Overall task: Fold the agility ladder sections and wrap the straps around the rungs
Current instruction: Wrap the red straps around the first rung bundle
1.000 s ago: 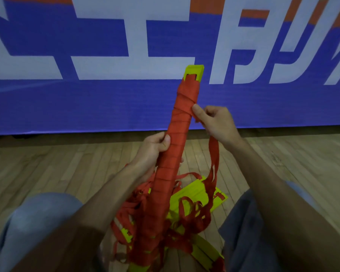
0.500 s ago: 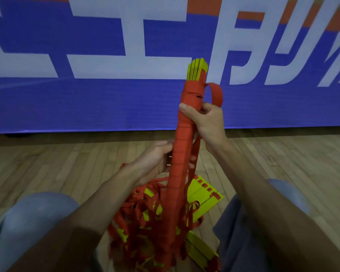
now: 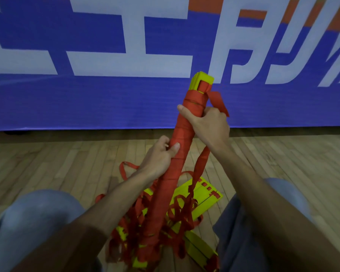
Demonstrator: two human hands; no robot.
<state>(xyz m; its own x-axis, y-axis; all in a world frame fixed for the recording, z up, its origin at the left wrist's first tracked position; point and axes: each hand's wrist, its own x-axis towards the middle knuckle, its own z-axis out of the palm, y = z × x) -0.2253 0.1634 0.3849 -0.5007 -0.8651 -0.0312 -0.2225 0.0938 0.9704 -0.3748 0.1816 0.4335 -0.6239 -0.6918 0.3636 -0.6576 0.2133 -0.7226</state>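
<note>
A stack of yellow ladder rungs (image 3: pixel 203 81) stands nearly upright in front of me, wound almost to its top in red strap, forming a long red bundle (image 3: pixel 165 191). My left hand (image 3: pixel 159 156) grips the bundle at its middle. My right hand (image 3: pixel 209 125) grips it near the top, thumb across the wrap, and holds the loose red strap (image 3: pixel 201 163), which loops above the hand and hangs down on the right.
More yellow rungs (image 3: pixel 205 196) and a tangle of red straps (image 3: pixel 181 214) lie on the wooden floor (image 3: pixel 47 163) between my knees. A blue banner (image 3: pixel 86 103) with white letters stands close behind.
The bundle has turned so the yellow rung ends show their flat face. My right hand stays near the top with the strap; my left hand has closed higher round the middle.
</note>
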